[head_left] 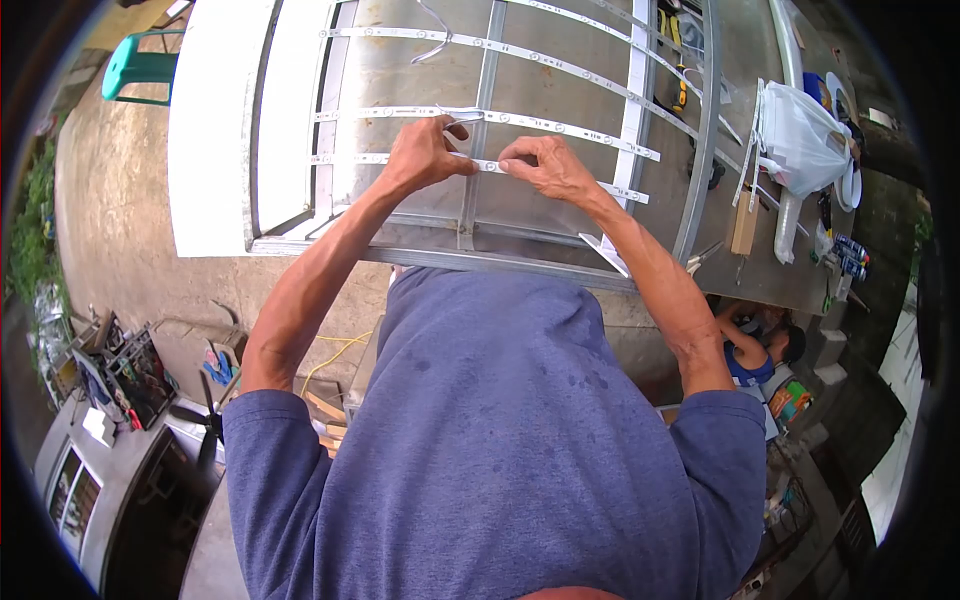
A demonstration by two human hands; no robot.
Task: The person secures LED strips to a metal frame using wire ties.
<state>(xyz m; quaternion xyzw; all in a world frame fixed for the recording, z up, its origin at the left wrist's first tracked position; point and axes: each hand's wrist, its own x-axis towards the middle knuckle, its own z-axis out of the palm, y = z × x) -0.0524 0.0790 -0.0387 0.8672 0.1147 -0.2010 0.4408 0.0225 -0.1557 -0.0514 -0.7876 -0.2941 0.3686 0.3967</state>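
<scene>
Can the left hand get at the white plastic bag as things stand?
Probably not easily: the bag lies off to the right, past the frame's side bar, and the right hand is between it and the left hand.

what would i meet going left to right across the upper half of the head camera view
green leafy plants, teal plastic stool, large flat white panel, bare left hand, bare right hand, tan wooden block, translucent white plastic bag
</scene>
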